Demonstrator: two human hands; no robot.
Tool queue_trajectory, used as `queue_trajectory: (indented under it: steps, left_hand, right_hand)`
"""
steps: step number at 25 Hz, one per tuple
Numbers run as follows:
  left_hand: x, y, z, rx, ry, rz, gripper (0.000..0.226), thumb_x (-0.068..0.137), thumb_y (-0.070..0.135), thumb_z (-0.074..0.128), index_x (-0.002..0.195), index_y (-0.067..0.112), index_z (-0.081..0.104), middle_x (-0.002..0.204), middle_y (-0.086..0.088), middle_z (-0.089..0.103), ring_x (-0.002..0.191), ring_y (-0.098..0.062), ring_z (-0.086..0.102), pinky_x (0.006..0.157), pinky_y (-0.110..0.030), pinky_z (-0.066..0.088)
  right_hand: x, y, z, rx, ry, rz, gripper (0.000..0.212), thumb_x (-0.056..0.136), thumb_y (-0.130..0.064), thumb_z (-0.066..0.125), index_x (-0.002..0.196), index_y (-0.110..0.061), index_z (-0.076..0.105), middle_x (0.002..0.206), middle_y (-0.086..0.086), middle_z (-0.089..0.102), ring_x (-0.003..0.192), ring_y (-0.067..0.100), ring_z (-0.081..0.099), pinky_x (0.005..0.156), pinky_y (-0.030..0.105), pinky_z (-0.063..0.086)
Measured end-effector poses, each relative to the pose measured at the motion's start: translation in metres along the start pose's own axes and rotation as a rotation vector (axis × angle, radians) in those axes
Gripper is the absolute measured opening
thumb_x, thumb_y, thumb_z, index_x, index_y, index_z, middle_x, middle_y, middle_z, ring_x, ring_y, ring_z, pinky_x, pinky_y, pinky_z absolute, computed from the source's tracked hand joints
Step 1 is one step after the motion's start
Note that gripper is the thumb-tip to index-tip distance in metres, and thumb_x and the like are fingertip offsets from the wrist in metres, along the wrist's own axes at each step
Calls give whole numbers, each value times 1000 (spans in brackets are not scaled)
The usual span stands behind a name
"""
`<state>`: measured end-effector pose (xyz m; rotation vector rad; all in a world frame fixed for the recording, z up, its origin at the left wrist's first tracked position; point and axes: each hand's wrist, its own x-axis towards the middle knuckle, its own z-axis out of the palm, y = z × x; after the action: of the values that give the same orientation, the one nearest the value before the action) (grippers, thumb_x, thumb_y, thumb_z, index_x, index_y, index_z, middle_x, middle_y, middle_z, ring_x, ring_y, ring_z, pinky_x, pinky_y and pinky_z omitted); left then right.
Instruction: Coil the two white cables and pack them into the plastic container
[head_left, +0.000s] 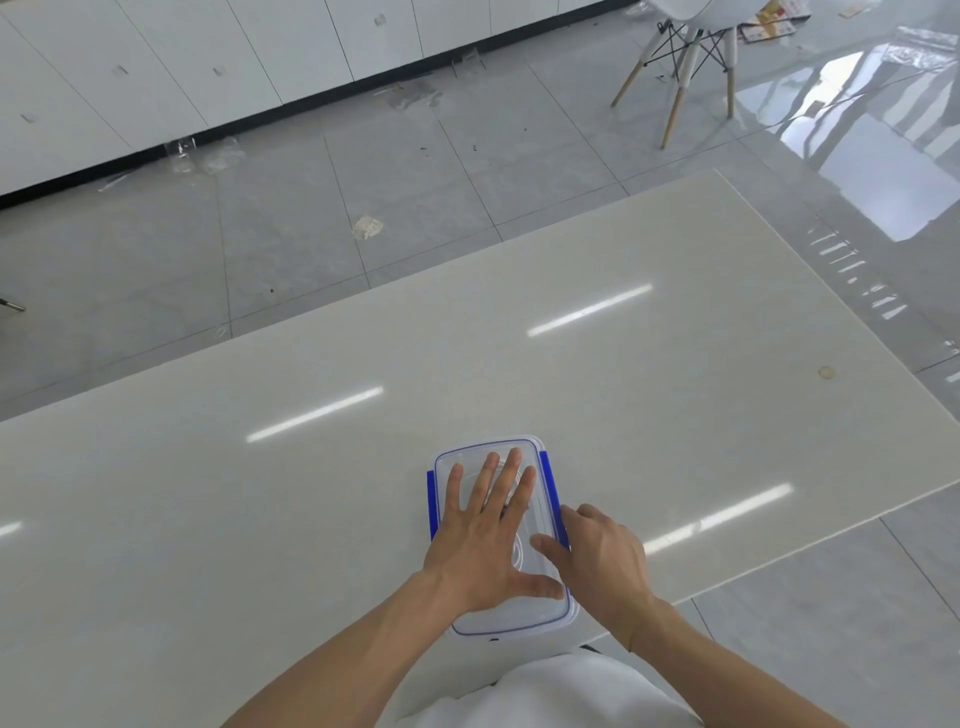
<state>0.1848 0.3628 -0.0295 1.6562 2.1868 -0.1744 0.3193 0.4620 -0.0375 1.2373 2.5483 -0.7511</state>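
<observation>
**Clear plastic, blue clips, a flat hand on the lid**

Clear plastic made up the plastic container (511, 621), a rounded rectangle with its lid (524, 454) on and a thin blue line tracing the rim. It sat near the front edge of the table (623, 395), a pale, glossy slab that mirrored long ceiling lights. Blue latches ran down both long sides; the left latch (431, 501) lay flat against the wall. Faint white loops of cable (517, 551) showed through the lid, blurred by the plastic.

The left hand (480, 540) lay palm down on the lid, fingers (511, 475) straight and spread. The right hand (597, 556) was at the right latch (549, 493), thumb on the lid and fingers curled over that edge.

Beyond the table were grey floor tiles, white cabinets (156, 78) and a white chair (691, 57) on wooden legs.
</observation>
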Motion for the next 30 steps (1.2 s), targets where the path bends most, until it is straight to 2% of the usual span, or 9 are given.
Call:
queue_trajectory:
  steps: [5,9,12,18,23,25,27,28,30]
  left_hand:
    - [2,-2,6,-2,30,-11,122,61,102,17,145,30,-36,154,7,-44,142,-19,-40,110,-55,-30]
    - [0,-2,8,9,64,-22,119,65,100,16,152,30,-24,161,6,-32,146,-20,-32,114,-54,-24]
    - [-5,-9,9,-30,86,-37,105,76,93,16,154,31,-16,163,8,-26,148,-16,-28,119,-50,-16]
    - [-37,-41,10,-60,105,-107,80,89,77,16,154,38,-12,163,14,-20,150,-12,-18,121,-40,-7]
    - [-56,-63,4,-30,68,-169,72,96,68,21,155,37,-5,166,9,-11,153,-17,-10,123,-43,-3]
    - [-59,-69,-7,-64,35,-185,69,98,62,31,156,37,3,167,8,-5,153,-20,-4,123,-44,3]
    - [-68,-73,-22,-120,-1,-187,64,99,55,39,155,34,17,167,5,5,153,-21,5,124,-43,10]
    - [-73,-74,-33,-170,-45,-197,61,98,52,44,153,32,27,165,3,15,151,-22,13,122,-41,16]
    - [-89,-77,-58,-311,-5,-197,52,95,46,53,144,28,46,153,4,41,141,-19,36,115,-36,31]
  right_hand:
    - [-3,1,-2,25,18,-47,43,93,-62,50,105,-23,63,83,-6,59,73,15,63,67,28,56]
    - [-5,3,-2,67,40,-63,41,93,-62,49,103,-25,64,80,-8,56,69,13,62,64,25,56]
    - [-6,3,-2,81,51,-88,40,94,-61,47,106,-26,63,81,-9,55,69,13,62,65,28,58]
    - [4,-13,-7,66,43,-188,46,99,-58,40,136,-33,47,94,-8,56,77,14,63,64,26,54]
    - [8,-38,-7,38,29,-230,41,99,-57,41,131,-33,51,92,-8,56,74,14,62,60,23,50]
    - [8,-44,-7,44,20,-239,40,99,-55,42,127,-30,54,94,-8,59,78,14,64,64,24,52]
    - [6,-53,-13,-61,-30,-264,40,97,-55,42,119,-26,58,96,-6,62,83,17,67,71,28,55]
    - [7,-57,-19,-158,-63,-262,41,96,-56,42,116,-25,60,97,-5,64,85,19,68,73,29,54]
    - [8,-68,-47,-296,-103,-299,45,95,-58,43,117,-24,64,106,-6,67,93,18,69,79,29,54]
